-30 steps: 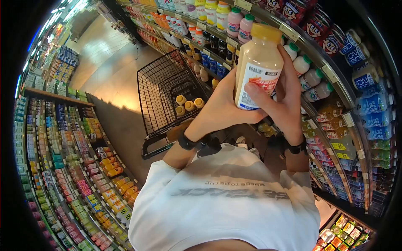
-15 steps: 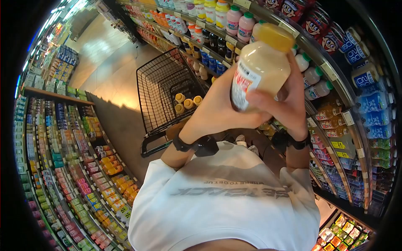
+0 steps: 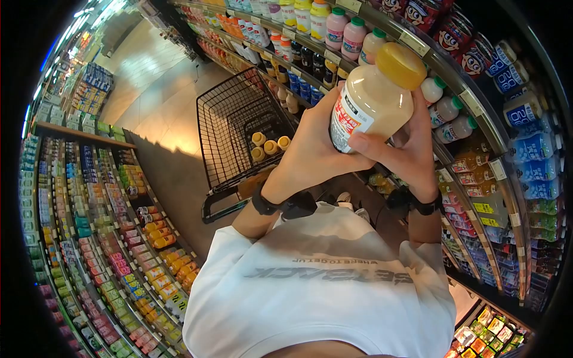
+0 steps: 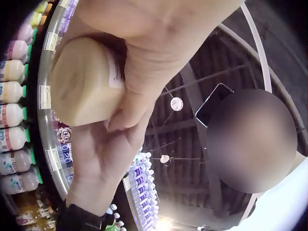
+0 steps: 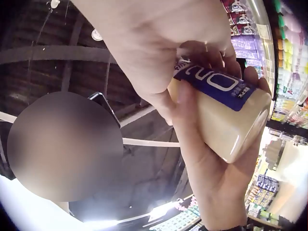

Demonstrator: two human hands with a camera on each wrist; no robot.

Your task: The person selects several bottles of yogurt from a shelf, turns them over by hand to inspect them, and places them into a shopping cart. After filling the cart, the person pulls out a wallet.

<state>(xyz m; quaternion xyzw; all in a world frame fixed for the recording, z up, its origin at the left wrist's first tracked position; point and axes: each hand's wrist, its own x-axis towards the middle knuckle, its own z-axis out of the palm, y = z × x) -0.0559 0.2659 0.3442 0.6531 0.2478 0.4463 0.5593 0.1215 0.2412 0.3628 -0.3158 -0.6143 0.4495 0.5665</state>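
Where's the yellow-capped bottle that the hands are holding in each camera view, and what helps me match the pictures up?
Head: bottle right of centre, upper half, cap toward the top.
Left wrist: left of centre, its base showing.
Right wrist: right of centre, tilted.
Shared landmark: the left hand and right hand, both gripping it in every view.

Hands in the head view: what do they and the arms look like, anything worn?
Left hand and right hand: ungloved. Black band with a dark blocky unit on each wrist. Forearms bare below the white sleeves; no cables visible.
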